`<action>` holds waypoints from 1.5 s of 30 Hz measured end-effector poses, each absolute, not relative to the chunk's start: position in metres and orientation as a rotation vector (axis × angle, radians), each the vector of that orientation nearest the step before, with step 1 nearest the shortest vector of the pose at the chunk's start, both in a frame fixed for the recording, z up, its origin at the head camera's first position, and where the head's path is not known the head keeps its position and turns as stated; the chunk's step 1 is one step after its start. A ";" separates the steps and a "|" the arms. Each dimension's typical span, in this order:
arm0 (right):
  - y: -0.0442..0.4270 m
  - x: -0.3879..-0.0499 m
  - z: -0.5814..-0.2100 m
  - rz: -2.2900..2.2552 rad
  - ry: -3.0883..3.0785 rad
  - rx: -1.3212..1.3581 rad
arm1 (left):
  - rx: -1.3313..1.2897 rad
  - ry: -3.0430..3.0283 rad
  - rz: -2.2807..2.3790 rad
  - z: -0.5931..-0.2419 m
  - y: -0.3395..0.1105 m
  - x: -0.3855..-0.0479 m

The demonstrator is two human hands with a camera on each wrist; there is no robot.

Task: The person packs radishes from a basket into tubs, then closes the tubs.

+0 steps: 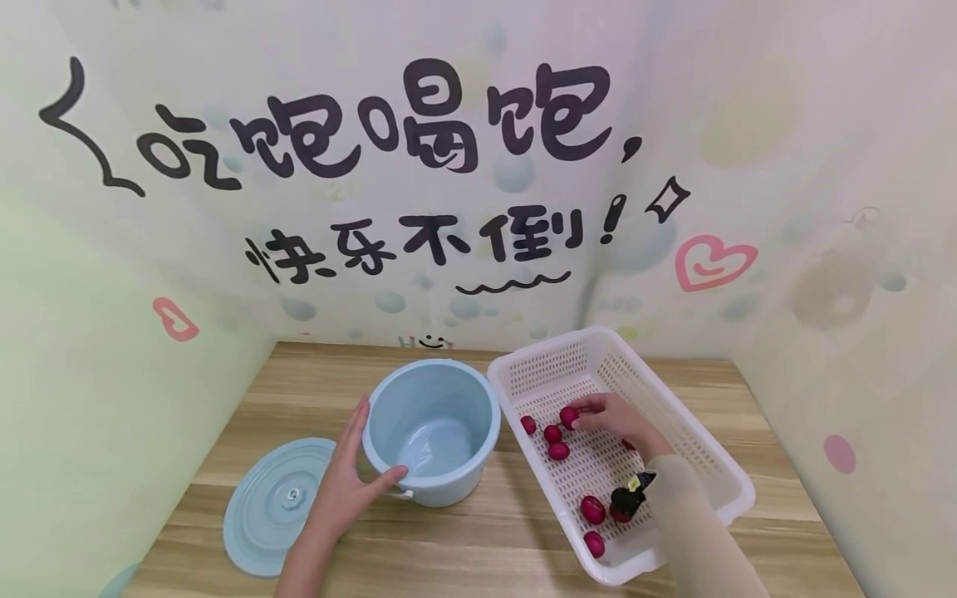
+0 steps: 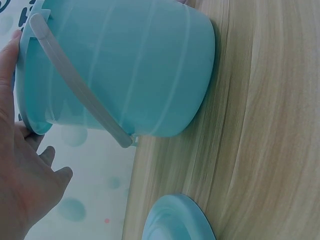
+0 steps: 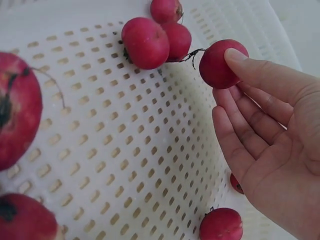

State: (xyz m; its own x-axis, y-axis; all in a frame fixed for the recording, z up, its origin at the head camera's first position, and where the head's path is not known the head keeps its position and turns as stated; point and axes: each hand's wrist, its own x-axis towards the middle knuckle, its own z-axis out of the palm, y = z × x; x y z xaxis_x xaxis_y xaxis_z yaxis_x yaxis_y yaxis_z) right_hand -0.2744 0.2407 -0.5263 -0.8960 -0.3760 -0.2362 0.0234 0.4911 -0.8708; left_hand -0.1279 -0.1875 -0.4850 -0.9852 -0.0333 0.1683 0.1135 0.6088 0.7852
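Note:
My right hand [image 1: 616,417] pinches a red radish [image 3: 222,64] between thumb and fingers, over a white slatted basket [image 1: 703,432]. A thin dark root trails from this radish. Just beyond it are three more, including a larger radish [image 3: 145,43], grouped on the basket floor. Nearer the camera lie other radishes, such as one radish [image 1: 593,509] by the left wall. My left hand [image 1: 347,477] holds the rim of a light blue bucket [image 1: 449,490], thumb across the edge and fingers along the outside. The bucket stands upright, and its visible inside holds nothing.
A round blue lid [image 1: 257,507] lies flat on the wooden table [image 1: 449,556], left of the bucket and partly behind my left forearm. The bucket's pale handle [image 2: 82,92] hangs down its side. A black device [image 1: 626,501] by my right sleeve covers part of the basket.

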 end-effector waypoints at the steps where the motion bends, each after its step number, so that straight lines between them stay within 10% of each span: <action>1: 0.241 -0.275 -0.526 -1.376 2.344 -0.293 | -0.064 -2.668 -1.318 -0.485 -0.188 -0.128; 45: 0.214 -0.265 -0.475 -1.409 2.421 -0.415 | -0.049 -2.676 -1.360 -0.484 -0.188 -0.127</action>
